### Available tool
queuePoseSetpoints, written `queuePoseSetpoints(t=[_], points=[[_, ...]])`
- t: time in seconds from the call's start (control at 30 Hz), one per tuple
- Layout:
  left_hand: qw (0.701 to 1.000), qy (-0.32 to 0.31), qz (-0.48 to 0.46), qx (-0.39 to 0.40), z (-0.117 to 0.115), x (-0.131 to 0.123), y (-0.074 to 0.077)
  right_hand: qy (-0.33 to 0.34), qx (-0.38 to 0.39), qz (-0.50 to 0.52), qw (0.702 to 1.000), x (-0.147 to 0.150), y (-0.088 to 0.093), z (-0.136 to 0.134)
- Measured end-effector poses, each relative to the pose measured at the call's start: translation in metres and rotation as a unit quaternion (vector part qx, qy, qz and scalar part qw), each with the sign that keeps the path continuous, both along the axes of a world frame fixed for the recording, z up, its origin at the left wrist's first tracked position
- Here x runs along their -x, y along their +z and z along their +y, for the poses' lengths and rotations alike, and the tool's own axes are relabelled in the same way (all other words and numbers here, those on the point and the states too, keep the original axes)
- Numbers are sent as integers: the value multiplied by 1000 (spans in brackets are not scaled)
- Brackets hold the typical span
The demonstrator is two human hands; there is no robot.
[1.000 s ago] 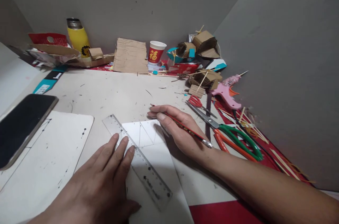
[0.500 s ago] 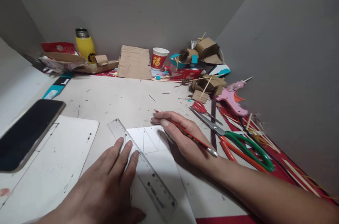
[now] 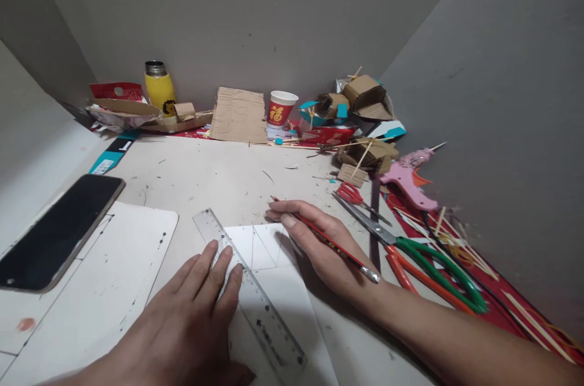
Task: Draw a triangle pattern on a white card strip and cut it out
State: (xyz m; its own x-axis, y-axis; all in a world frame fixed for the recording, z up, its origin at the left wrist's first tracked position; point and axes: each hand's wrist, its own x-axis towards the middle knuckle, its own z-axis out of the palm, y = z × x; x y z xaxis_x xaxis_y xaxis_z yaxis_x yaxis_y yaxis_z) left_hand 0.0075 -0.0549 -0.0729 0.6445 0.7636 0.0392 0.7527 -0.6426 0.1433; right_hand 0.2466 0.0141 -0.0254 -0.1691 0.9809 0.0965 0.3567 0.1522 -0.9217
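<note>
My left hand (image 3: 191, 307) lies with fingers spread, their tips pressing on a clear plastic ruler (image 3: 255, 294). The ruler slants across a white sheet of paper (image 3: 292, 294), covering part of it. Thin pencil lines forming slanted strokes show near the sheet's far edge. My right hand (image 3: 319, 240) is closed on a red pencil (image 3: 326, 238), its tip pointing away to the left and its silver end near my wrist. The right hand rests at the sheet's upper right corner. The pencil tip is beyond the sheet's far edge; whether it touches the table cannot be made out.
At left, a black phone (image 3: 64, 231) lies on a marked white card (image 3: 109, 270). Large scissors (image 3: 378, 231), small red scissors (image 3: 350, 192) and a pink glue gun (image 3: 410, 176) lie right. Cardboard (image 3: 239, 115), a paper cup (image 3: 281, 111) and a yellow bottle (image 3: 159, 91) line the back.
The camera view has shifted slightly, so things appear a little lower and further right. Both hands, the ruler and the pencil keep nearly the same places on the table.
</note>
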Motion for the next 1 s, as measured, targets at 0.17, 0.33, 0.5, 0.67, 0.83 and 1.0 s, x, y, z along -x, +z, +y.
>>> queuePoseSetpoints(t=[0.17,0.33,0.5,0.67,0.83,1.0], points=[[1000,3,3,-1,0,-1,-2,-2,8,14,1000,0,0,-1],[1000,-15,16,-19,4,-1,15,-5,11,29,999,1,-1,-1],[997,-49,15,-64,8,0,27,4,-1,24,1000,0,-1,-2],[996,-42,2,-84,7,1,28,-2,3,16,1000,-1,-1,-3],[997,-42,38,-46,10,-2,35,0,1,15,1000,-1,0,-2],[999,-18,37,29,10,-3,37,-6,6,6,1000,1,3,-2]])
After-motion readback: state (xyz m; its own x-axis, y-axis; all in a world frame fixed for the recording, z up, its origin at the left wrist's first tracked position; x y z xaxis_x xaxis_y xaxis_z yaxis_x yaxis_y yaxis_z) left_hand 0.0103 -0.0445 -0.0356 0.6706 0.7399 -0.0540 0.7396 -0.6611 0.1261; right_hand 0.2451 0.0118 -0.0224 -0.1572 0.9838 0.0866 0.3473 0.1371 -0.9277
